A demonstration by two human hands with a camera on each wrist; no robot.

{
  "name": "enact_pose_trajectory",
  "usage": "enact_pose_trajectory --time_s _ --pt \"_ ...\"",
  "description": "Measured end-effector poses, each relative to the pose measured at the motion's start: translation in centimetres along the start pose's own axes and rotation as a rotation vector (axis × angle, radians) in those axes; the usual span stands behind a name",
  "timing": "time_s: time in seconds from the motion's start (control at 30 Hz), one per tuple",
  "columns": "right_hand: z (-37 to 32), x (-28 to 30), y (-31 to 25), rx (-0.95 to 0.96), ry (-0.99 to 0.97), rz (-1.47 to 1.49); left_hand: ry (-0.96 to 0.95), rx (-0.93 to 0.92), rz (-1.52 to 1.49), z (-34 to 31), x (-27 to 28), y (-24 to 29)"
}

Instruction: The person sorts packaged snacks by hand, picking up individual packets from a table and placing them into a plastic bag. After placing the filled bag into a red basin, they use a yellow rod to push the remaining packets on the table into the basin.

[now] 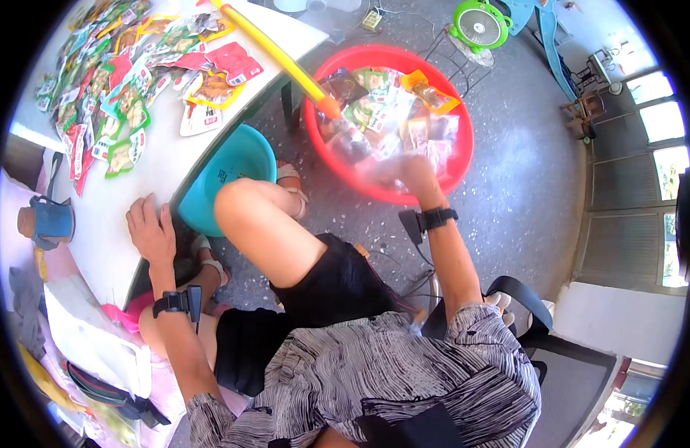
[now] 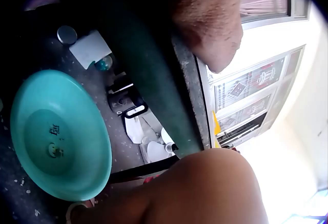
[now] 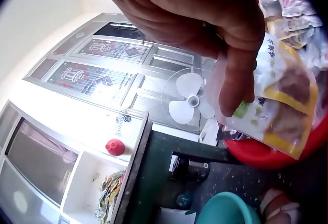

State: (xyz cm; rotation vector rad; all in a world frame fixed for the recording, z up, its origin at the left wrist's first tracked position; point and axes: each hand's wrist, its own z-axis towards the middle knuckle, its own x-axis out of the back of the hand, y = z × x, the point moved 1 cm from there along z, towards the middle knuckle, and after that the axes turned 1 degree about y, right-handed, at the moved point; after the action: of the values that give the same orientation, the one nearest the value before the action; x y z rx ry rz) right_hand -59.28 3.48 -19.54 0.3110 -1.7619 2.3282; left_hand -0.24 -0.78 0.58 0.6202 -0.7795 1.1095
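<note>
My left hand (image 1: 152, 231) rests on the white table (image 1: 98, 224) near its edge, fingers fairly straight and holding nothing. Over the near side of the red basin (image 1: 464, 142), my right hand (image 1: 410, 178) is blurred in the head view. The right wrist view shows that hand (image 3: 205, 24) pinching a white and yellow snack packet (image 3: 292, 101) with a clear window and brown food inside. Many sealed snack packets (image 1: 367, 104) fill the basin. On the table's far half lies a large spread of colourful snack packets (image 1: 128, 112).
A teal basin (image 1: 240, 160) stands on the floor beside my knee, partly under the table. A yellow tube with orange ends (image 1: 274, 56) reaches from the table over the red basin. A green fan (image 1: 481, 24) stands beyond, and a blue mug (image 1: 54, 222) sits at the left.
</note>
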Motion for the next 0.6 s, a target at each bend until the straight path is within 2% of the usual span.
enact_pose_trajectory --time_s 0.07,0.1,0.13,0.17,0.23,0.27,0.33,0.43,0.47,0.53,0.57,0.6 --pt "3.8 2.2 -1.9 0.171 0.063 -0.487 0.001 -0.005 0.011 -0.2 0.7 0.0" --pt "6.1 5.1 -3.0 0.246 0.078 -0.753 -0.009 0.010 -0.009 -0.2 -0.3 0.8" --pt "8.3 6.6 -3.7 0.270 0.104 -0.927 -0.012 0.008 -0.005 -0.1 -0.2 0.6" --pt "10.5 8.6 -4.4 0.220 0.120 -1.007 -0.014 0.004 0.000 0.1 -0.1 0.5" --pt "14.5 12.1 -5.1 0.161 0.176 -0.985 -0.008 -0.001 -0.007 0.2 -0.1 0.4" --pt "16.4 13.9 -6.3 -0.086 0.110 -1.441 -0.007 -0.003 -0.011 0.3 -0.1 0.4" --pt "17.5 18.3 -6.3 -0.093 0.211 -1.595 -0.017 0.009 -0.015 0.3 -0.1 0.5" --pt "15.9 20.2 -2.0 -0.577 0.182 -1.726 -0.019 0.009 -0.024 0.6 -0.1 0.5" --pt "14.8 19.5 -0.3 -0.640 0.139 -1.712 -0.022 0.009 -0.027 0.5 0.0 0.5" --pt "12.5 15.6 2.0 -0.674 0.017 -1.666 -0.025 0.016 -0.035 0.4 0.1 0.6" --pt "11.1 13.0 2.7 -0.617 -0.065 -1.639 -0.025 0.015 -0.036 0.5 0.1 0.6" --pt "9.6 9.9 3.2 -0.481 -0.183 -1.639 -0.026 0.016 -0.039 0.5 0.2 0.6"
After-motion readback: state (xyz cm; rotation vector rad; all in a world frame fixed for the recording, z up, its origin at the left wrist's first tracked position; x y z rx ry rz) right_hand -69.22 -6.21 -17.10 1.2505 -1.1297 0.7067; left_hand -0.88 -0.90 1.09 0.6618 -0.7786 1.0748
